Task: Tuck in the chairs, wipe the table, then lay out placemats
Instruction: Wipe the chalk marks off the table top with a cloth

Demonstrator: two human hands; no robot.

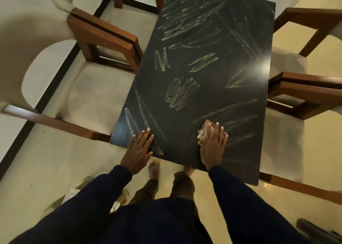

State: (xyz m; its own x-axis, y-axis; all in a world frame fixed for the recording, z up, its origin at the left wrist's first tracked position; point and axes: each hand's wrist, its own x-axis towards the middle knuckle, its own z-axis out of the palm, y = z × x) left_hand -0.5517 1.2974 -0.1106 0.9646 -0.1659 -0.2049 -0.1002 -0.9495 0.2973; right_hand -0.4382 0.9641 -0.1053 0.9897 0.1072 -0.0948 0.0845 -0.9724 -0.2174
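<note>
Hands: left hand (139,149) flat, fingers straight, bracing the tabletop (246,156) edge at lower left | right hand (212,147) spread flat, pressing what looks like a cloth (202,132) onto scribbles (177,93), lower centre | wiping seems barely begun

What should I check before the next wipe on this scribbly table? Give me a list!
1. Cloth under right hand: ok.
2. Left hand flat on table, steadying: ok.
3. Chairs tucked against the sides: ok.
4. Scribbles gone: not ok, they cover most of the top.
5. Placemats nearby: cannot tell, none in view.
</note>
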